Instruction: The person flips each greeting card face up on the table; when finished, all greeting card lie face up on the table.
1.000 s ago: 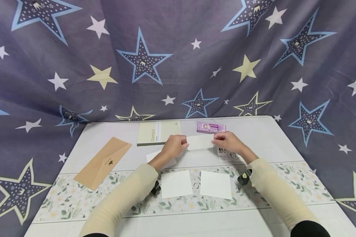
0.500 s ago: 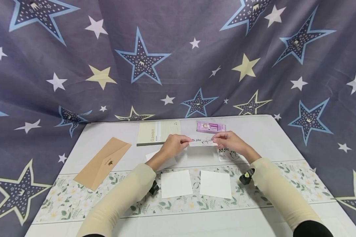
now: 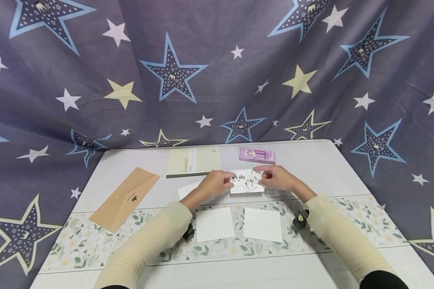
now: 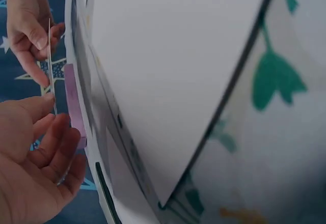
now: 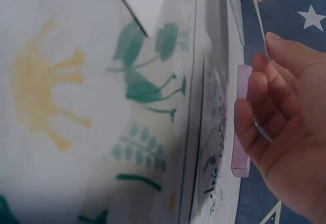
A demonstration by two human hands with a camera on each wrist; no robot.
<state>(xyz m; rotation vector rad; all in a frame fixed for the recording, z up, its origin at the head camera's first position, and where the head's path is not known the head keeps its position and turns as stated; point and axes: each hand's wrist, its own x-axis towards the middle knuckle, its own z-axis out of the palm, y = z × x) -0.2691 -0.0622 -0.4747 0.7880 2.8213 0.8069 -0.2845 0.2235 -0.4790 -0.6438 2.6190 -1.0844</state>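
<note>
Between both hands is a white card [image 3: 246,181] with black brush lettering, its printed face turned up toward the head camera. My left hand [image 3: 215,184] pinches its left edge with thumb and fingers. At the right edge my right hand [image 3: 277,178] pinches it, index finger along the top. Both wrist views show the card [image 4: 51,63] nearly edge-on, held above the table. A second lettered card [image 3: 277,192] lies below my right hand, partly covered by it. Beneath my left forearm a blank white card [image 3: 186,190] is partly hidden.
Two blank white squares [image 3: 215,224] lie side by side on the floral strip nearer me. A brown envelope [image 3: 124,199] lies at the left. Behind the hands are a notebook [image 3: 206,160] and a purple box [image 3: 257,155]. A star-patterned curtain [image 3: 217,92] hangs behind the table.
The card has turned over between my hands: its blank side showed first, then a foreshortened printed side, now the full lettering. Both hands have lowered slightly, still holding it.
</note>
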